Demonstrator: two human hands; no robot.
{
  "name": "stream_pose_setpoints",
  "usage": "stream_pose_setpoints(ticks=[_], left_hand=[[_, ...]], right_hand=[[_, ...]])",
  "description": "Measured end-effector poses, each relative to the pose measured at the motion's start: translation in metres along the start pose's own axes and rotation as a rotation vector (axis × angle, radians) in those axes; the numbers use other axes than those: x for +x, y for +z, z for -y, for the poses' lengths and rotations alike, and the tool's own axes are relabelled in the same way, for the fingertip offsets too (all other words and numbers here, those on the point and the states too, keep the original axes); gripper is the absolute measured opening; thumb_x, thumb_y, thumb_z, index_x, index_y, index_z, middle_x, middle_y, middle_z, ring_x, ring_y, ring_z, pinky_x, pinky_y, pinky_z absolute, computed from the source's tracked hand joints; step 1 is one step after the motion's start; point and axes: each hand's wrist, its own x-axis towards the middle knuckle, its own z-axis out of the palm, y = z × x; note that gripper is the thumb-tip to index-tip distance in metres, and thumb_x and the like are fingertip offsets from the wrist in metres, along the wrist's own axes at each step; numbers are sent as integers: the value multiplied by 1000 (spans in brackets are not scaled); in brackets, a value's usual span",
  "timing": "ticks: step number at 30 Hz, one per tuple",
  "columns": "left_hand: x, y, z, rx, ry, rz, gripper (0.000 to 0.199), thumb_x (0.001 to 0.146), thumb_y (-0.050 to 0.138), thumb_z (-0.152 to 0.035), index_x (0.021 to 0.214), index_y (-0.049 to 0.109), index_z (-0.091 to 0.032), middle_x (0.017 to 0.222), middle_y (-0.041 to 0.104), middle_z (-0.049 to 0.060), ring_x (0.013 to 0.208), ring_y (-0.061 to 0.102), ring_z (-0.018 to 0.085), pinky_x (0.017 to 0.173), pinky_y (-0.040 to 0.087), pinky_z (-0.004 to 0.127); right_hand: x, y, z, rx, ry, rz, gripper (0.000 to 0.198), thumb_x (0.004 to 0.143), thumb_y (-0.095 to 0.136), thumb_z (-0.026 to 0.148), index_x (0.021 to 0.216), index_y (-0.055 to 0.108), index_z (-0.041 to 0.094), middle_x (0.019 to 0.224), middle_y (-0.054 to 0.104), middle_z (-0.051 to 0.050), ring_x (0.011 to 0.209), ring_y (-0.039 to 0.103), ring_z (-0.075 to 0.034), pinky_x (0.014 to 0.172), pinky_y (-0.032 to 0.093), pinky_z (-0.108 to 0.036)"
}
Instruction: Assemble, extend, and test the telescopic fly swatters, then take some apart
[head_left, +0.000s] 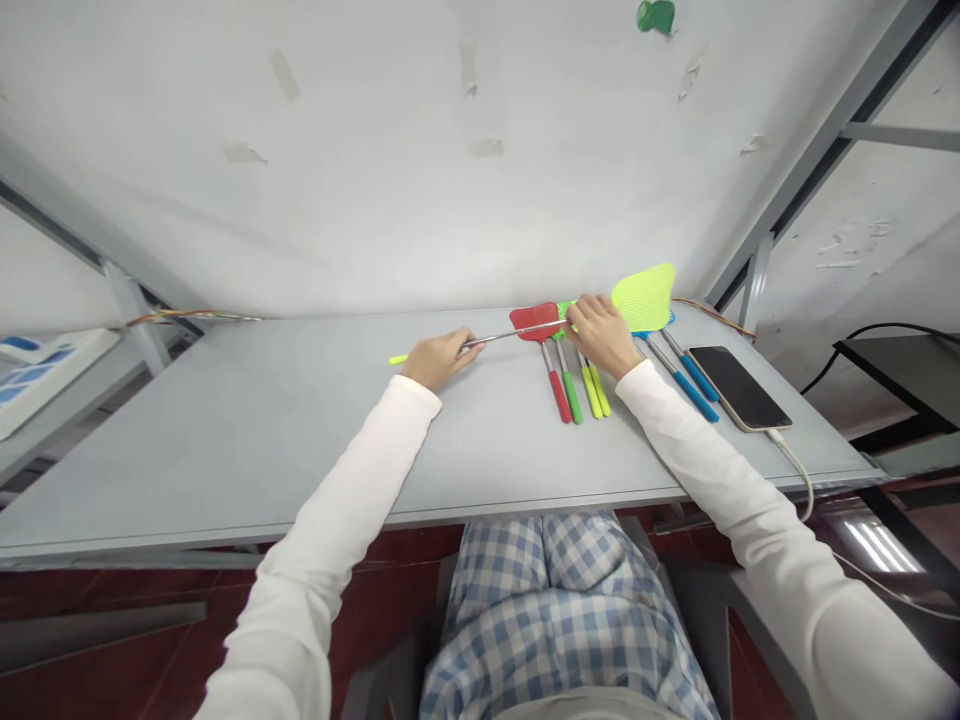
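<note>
A yellow fly swatter (643,298) with a long metal rod is held level above the table by both hands. My left hand (439,358) is closed round the handle end, whose yellow tip sticks out to the left. My right hand (600,328) grips the rod close to the swatter's head. Under and beside it lie a red fly swatter (555,385), a green fly swatter (570,385), yellow handles (595,390) and blue handles (694,390). The right hand partly hides the heads of these swatters.
A phone (741,388) with a white charging cable (795,465) lies right of the swatters. The grey table (300,430) meets a white wall at the back. Metal frame posts (135,310) stand at both sides, and a white-and-blue device (52,370) sits far left.
</note>
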Motion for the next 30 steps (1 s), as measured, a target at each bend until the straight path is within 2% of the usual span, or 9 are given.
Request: stream_pose_setpoints(ticks=[2, 4, 8, 11, 15, 20, 24, 27, 30], left_hand=[[-1, 0, -22, -52, 34, -17, 37, 93, 35, -49, 93, 58, -20, 72, 66, 2, 63, 60, 13, 55, 33, 24], [-1, -1, -43, -64, 68, -9, 32, 93, 36, -43, 94, 58, -20, 77, 68, 3, 64, 61, 14, 56, 34, 25], [3, -9, -70, 56, 69, 69, 35, 94, 32, -40, 95, 60, -20, 78, 70, 6, 65, 63, 18, 54, 32, 28], [7, -18, -69, 148, 72, 184, 40, 95, 31, -42, 94, 63, -19, 73, 69, 7, 65, 63, 19, 56, 33, 28], [2, -28, -40, 234, 88, 231, 40, 96, 32, -39, 98, 65, -17, 76, 70, 8, 71, 65, 20, 58, 36, 27], [-30, -30, 22, 286, -40, 249, 32, 91, 40, -35, 99, 66, -19, 82, 73, 10, 75, 68, 24, 59, 39, 28], [-51, -32, 64, 301, -96, 225, 32, 90, 40, -36, 97, 67, -21, 82, 73, 10, 76, 68, 24, 59, 39, 28], [-61, -34, 86, 287, -149, 211, 30, 88, 41, -38, 96, 66, -22, 85, 73, 10, 77, 68, 24, 60, 38, 28], [-66, -35, 97, 265, -169, 218, 30, 88, 41, -40, 90, 65, -22, 87, 73, 11, 78, 67, 24, 60, 37, 29]], right_hand=[[3, -8, 17, 34, -14, 91, 35, 96, 30, 27, 88, 62, 14, 78, 67, -12, 84, 58, -23, 74, 36, -34], [4, -16, 31, 57, 18, 203, 34, 95, 34, 30, 90, 63, 15, 72, 67, -11, 74, 59, -21, 63, 31, -30], [6, -31, 43, 50, 90, 347, 38, 95, 32, 33, 93, 65, 15, 72, 68, -12, 64, 58, -19, 56, 23, -28], [9, -37, 38, 44, 80, 422, 51, 98, 22, 35, 87, 67, 13, 73, 68, -15, 63, 59, -19, 55, 23, -28], [3, -35, 9, -8, 130, 459, 58, 98, 18, 34, 84, 69, 11, 72, 68, -18, 62, 60, -21, 55, 26, -29], [-12, -27, -35, -129, 191, 412, 63, 97, 17, 37, 81, 71, 10, 69, 67, -19, 64, 62, -24, 57, 30, -29], [-15, -19, -56, -146, 248, 360, 62, 96, 20, 40, 82, 72, 9, 67, 68, -19, 63, 62, -24, 57, 30, -30], [-18, -11, -68, -167, 293, 356, 64, 96, 18, 37, 80, 72, 8, 68, 68, -19, 61, 61, -23, 55, 27, -30], [-26, -4, -73, -189, 292, 373, 64, 96, 18, 37, 77, 72, 10, 68, 68, -18, 60, 61, -22, 55, 26, -29]])
